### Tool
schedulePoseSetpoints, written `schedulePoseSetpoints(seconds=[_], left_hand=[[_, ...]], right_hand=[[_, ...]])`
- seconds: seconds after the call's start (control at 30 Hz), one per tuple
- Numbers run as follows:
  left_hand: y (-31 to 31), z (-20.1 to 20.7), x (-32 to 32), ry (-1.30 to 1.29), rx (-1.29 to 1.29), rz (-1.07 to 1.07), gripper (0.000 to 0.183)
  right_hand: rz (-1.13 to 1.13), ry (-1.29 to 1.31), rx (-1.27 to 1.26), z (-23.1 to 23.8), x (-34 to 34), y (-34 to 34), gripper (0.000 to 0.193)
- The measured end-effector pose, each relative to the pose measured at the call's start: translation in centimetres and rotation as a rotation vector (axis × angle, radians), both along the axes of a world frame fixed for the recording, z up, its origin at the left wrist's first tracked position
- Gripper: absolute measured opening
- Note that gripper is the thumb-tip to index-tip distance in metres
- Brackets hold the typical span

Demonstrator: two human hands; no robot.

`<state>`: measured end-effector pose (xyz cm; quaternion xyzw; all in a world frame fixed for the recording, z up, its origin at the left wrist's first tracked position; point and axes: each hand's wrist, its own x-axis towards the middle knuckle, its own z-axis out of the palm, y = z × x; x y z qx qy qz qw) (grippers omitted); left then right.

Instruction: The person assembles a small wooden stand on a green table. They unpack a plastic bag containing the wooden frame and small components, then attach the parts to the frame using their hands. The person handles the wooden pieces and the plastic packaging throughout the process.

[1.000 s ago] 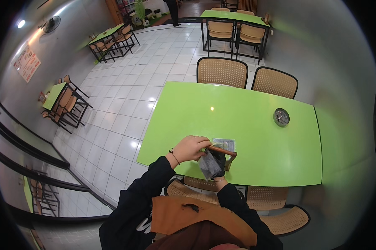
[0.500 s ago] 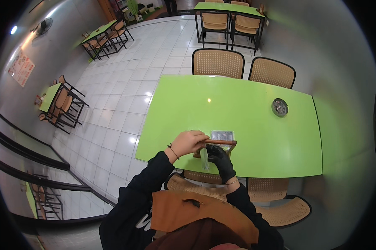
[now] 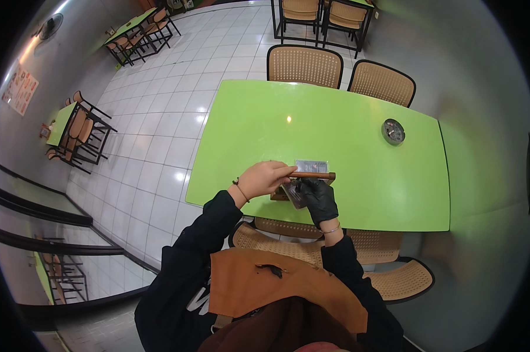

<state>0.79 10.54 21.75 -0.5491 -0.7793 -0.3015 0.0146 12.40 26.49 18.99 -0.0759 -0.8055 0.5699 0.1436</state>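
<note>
My bare left hand (image 3: pixel 266 179) grips the left end of a brown wooden bar (image 3: pixel 316 175), which looks like the handle of a small wooden caddy (image 3: pixel 278 196) at the table's near edge. In a black glove, my right hand (image 3: pixel 319 200) is closed just below the bar. It pinches a flat piece of clear plastic (image 3: pixel 295 197), tilted against the caddy; its exact kind is too small to make out. Behind the bar lies a clear-covered printed card (image 3: pixel 312 166). My fingers hide most of the caddy's inside.
The green table (image 3: pixel 247 129) bears a round ashtray (image 3: pixel 393 132) at its right. Two cane-backed chairs (image 3: pixel 305 66) stand at the far side, with more (image 3: pixel 397 278) close by me. A grey wall (image 3: pixel 482 146) runs along the right.
The view has tipped down, so the table sits higher. My right hand has turned slightly, and the clear plastic, upright before, now slants to the right at its lower end.
</note>
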Motion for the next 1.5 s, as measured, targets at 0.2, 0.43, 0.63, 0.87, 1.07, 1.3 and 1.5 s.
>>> schedulePoseSetpoints(seconds=[0.2, 0.43, 0.63, 0.87, 1.07, 1.3, 1.5], left_hand=[[-0.1, 0.4, -0.4, -0.189, 0.015, -0.005, 0.016], [-0.2, 0.2, -0.2, -0.133, 0.031, -0.028, 0.011], [-0.1, 0.3, -0.2, -0.142, 0.049, -0.060, 0.005], [0.3, 1.9, -0.5, -0.377, -0.033, -0.074, 0.005], [0.5, 1.9, -0.9, -0.424, -0.026, -0.080, 0.006], [0.3, 1.3, -0.2, -0.355, 0.081, 0.049, 0.005], [-0.2, 1.4, -0.1, -0.299, 0.091, 0.188, 0.004]], right_hand=[[-0.060, -0.068, 0.024, -0.2, -0.1, -0.2, 0.021], [-0.160, -0.214, 0.029, -0.7, -0.2, -0.9, 0.024], [-0.231, -0.070, 0.301, -1.0, -0.3, -1.0, 0.020], [-0.318, 0.268, 0.492, -2.6, 0.8, -2.6, 0.018], [-0.650, 0.372, -0.641, -8.4, 1.5, 0.3, 0.014], [-0.535, -0.276, 0.222, -16.3, -2.4, 9.5, 0.043], [-0.411, -0.734, 0.653, -11.0, -7.8, 7.4, 0.067]])
